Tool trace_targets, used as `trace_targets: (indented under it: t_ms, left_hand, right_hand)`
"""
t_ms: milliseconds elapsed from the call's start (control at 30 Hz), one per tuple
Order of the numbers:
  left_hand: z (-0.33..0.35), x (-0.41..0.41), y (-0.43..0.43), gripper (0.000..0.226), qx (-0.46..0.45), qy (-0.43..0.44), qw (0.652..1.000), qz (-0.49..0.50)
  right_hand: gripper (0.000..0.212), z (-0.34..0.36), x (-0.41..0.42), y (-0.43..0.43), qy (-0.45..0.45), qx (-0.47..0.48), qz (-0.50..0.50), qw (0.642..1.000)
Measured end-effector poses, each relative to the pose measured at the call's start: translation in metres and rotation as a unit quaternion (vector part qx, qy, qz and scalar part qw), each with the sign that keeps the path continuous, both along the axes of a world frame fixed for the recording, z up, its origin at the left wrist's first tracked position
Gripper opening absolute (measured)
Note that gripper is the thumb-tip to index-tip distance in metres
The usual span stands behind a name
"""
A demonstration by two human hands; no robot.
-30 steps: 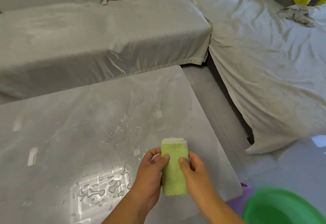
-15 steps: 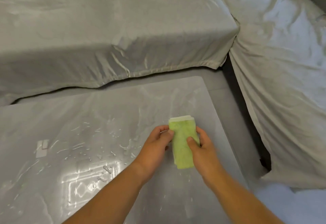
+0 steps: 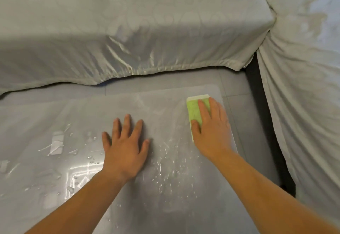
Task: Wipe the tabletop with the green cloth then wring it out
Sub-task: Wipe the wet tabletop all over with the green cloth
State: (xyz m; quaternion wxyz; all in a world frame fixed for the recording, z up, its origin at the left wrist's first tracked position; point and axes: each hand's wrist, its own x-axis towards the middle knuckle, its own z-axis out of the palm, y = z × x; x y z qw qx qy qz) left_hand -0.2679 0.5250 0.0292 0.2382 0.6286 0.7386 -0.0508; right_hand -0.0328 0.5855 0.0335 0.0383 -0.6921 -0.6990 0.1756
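The folded green cloth (image 3: 194, 111) lies flat on the glossy grey tabletop (image 3: 77, 123), close to its far right corner. My right hand (image 3: 211, 128) presses down on the cloth, covering most of it, with the thumb on its left edge. My left hand (image 3: 125, 145) rests flat on the bare tabletop near the middle, fingers spread, holding nothing. Water drops and streaks lie around and between the hands.
A sofa under a pale grey cover (image 3: 128, 31) runs along the far side of the table, with another covered section (image 3: 303, 86) on the right. A strip of grey floor (image 3: 237, 86) and a dark gap (image 3: 252, 71) separate them from the table.
My left hand let go of the cloth and went flat on the table to the left. My right hand carried the cloth to the far right corner and pressed it down.
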Motion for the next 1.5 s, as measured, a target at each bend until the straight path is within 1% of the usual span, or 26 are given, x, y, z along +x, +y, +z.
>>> trace_targets:
  t_ms: [133,267,300,367,433,467,533,600,633,700,767,800,833,867,900,967,1000,1033,1167,1200,1267,1333,1367,1400,1433,1500]
  left_hand:
    - [-0.007,0.002,-0.002,0.07,0.015,0.032,0.999,-0.011]
    - [-0.01,0.001,-0.004,0.073,0.013,0.044,0.999,-0.021]
    - [-0.01,0.001,-0.004,0.073,0.014,0.044,0.999,-0.022]
    - [-0.01,0.0,-0.004,0.075,0.015,0.044,0.999,-0.022]
    - [-0.011,0.001,-0.004,0.076,0.017,0.04,0.999,-0.022]
    - [-0.011,0.001,-0.004,0.077,0.017,0.039,0.999,-0.022]
    - [-0.01,0.002,-0.003,0.077,0.022,0.034,0.999,-0.017]
    - [-0.01,0.002,-0.004,0.075,0.02,0.03,0.999,-0.017]
    - [-0.01,0.002,-0.005,0.074,0.02,0.026,0.999,-0.017]
    - [-0.01,0.001,-0.006,0.074,0.021,0.022,0.999,-0.015]
    - [-0.011,0.002,-0.006,0.074,0.022,0.024,0.999,-0.017]
    - [-0.011,0.002,-0.006,0.074,0.022,0.022,0.999,-0.015]
    - [-0.011,0.002,-0.005,0.075,0.021,0.019,1.0,-0.012]
    - [-0.01,0.003,-0.005,0.076,0.023,0.013,1.0,-0.007]
    - [-0.009,0.002,-0.005,0.078,0.027,0.005,1.0,-0.001]
    - [-0.008,0.0,-0.007,0.082,0.033,-0.003,0.999,0.0]
    - [-0.008,-0.001,-0.008,0.082,0.032,-0.003,0.999,-0.006]
    - [-0.009,-0.002,-0.009,0.082,0.033,-0.004,0.999,-0.012]
    - [-0.014,-0.001,-0.012,0.08,0.03,0.009,0.999,-0.024]
    - [-0.015,0.0,-0.012,0.08,0.032,0.01,0.999,-0.025]
    - [-0.017,0.0,-0.012,0.081,0.035,0.011,0.999,-0.026]
    - [-0.017,-0.001,-0.011,0.083,0.034,0.011,0.999,-0.027]
    - [-0.017,-0.001,-0.011,0.083,0.035,0.011,0.999,-0.027]
    - [-0.017,-0.002,-0.011,0.084,0.036,0.011,0.999,-0.027]
    - [-0.017,-0.002,-0.012,0.084,0.037,0.01,0.999,-0.027]
    - [-0.018,-0.001,-0.012,0.084,0.039,0.007,0.999,-0.028]
  right_hand:
    - [0.07,-0.027,-0.024,-0.005,-0.07,0.003,0.038,0.997]
    - [0.063,-0.036,0.0,0.008,-0.092,0.025,0.142,0.985]
    - [0.062,-0.035,0.01,0.022,-0.095,0.018,0.131,0.987]
    - [0.06,-0.033,0.015,0.053,-0.09,-0.002,0.049,0.995]
    - [0.061,-0.032,-0.003,0.062,-0.076,-0.009,-0.009,0.997]
    - [0.06,-0.033,-0.013,0.052,-0.075,0.012,0.011,0.997]
    - [0.058,-0.032,-0.021,0.011,-0.069,0.04,0.141,0.987]
    - [0.058,-0.028,-0.003,-0.023,-0.074,0.015,0.267,0.961]
    - [0.059,-0.028,0.01,-0.022,-0.075,0.008,0.294,0.953]
    - [0.062,-0.031,0.022,0.003,-0.084,0.012,0.246,0.966]
    - [0.063,-0.033,0.009,0.042,-0.07,-0.001,0.106,0.992]
    - [0.063,-0.032,-0.006,0.053,-0.058,-0.009,0.057,0.997]
    - [0.063,-0.033,-0.022,0.052,-0.061,-0.001,0.049,0.997]
    - [0.062,-0.034,-0.035,0.042,-0.06,0.02,0.084,0.994]
    - [0.062,-0.034,-0.043,0.026,-0.06,0.032,0.156,0.985]
    - [0.06,-0.033,-0.037,-0.002,-0.059,0.033,0.296,0.953]
    - [0.06,-0.033,-0.028,-0.002,-0.062,0.022,0.33,0.942]
    - [0.06,-0.034,-0.022,0.007,-0.067,0.023,0.328,0.942]
    - [0.062,-0.035,-0.05,0.061,-0.067,0.02,0.143,0.987]
    - [0.061,-0.035,-0.062,0.061,-0.07,0.025,0.133,0.988]
    - [0.059,-0.035,-0.071,0.044,-0.076,0.05,0.21,0.973]
    - [0.059,-0.034,-0.05,0.015,-0.081,0.052,0.329,0.939]
    - [0.058,-0.033,-0.032,0.005,-0.09,0.039,0.362,0.927]
    - [0.058,-0.034,-0.014,0.003,-0.096,0.032,0.372,0.923]
    - [0.058,-0.036,0.003,0.009,-0.1,0.034,0.349,0.931]
    - [0.059,-0.036,0.026,0.033,-0.103,0.028,0.229,0.968]
